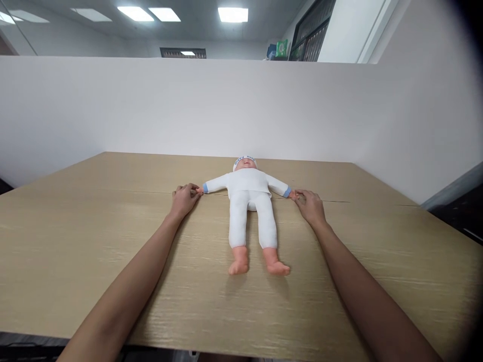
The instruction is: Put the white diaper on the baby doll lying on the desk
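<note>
A baby doll [249,183] lies on its back on the wooden table [113,241], its feet toward me and its arms spread to both sides. It wears a white top and trousers with blue cuffs, and a white hat [244,159] with dark lettering. My left hand [184,199] is closed on the doll's hand at the left. On the other side, my right hand [311,206] pinches the doll's other hand. The doll's bare feet rest apart on the tabletop.
Behind the table stands a white partition wall [188,105], continuing along the right side. A dark object [460,211] is beside the table's right edge. Over the wall, ceiling lights and a green package [281,48] show.
</note>
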`<state>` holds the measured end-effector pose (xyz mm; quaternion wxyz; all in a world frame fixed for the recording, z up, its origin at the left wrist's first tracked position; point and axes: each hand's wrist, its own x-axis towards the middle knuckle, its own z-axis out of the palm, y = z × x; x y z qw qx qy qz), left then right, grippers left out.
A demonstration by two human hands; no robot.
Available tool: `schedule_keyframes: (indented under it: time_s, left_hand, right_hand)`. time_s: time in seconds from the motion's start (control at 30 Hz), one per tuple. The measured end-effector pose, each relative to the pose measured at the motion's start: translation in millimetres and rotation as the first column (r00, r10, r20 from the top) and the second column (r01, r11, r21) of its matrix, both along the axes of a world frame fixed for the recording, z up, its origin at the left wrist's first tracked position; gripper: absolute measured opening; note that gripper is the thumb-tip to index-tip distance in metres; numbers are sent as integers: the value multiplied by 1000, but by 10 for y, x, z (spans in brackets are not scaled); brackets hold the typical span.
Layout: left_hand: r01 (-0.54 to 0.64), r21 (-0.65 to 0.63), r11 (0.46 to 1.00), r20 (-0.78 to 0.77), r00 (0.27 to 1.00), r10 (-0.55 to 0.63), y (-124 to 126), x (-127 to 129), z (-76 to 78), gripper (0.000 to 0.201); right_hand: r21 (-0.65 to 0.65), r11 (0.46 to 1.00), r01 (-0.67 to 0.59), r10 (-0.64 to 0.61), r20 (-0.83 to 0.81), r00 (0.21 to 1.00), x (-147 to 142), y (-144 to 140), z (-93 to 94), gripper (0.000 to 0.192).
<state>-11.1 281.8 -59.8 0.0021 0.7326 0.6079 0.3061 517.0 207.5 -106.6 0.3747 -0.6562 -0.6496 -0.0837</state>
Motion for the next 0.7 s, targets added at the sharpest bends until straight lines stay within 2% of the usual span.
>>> schedule_keyframes:
  time_s: [0.43, 0.6, 0.7]
  left_hand:
    - [-36, 14, 999, -12, 999, 36, -41, 4, 54, 28]
    - [-59, 40, 997, 23, 998, 59, -191, 69, 76, 29]
    - [-102, 82, 991, 55, 994, 98, -369, 207, 126, 34]
  right_hand:
    - [0, 1000, 0, 0, -38, 999, 65, 67, -35, 43]
    - [-10, 1000, 16, -16, -32, 999, 10, 17, -60, 46]
    - [-10, 1000, 21, -21, -15, 1000, -78, -102, -42, 58]
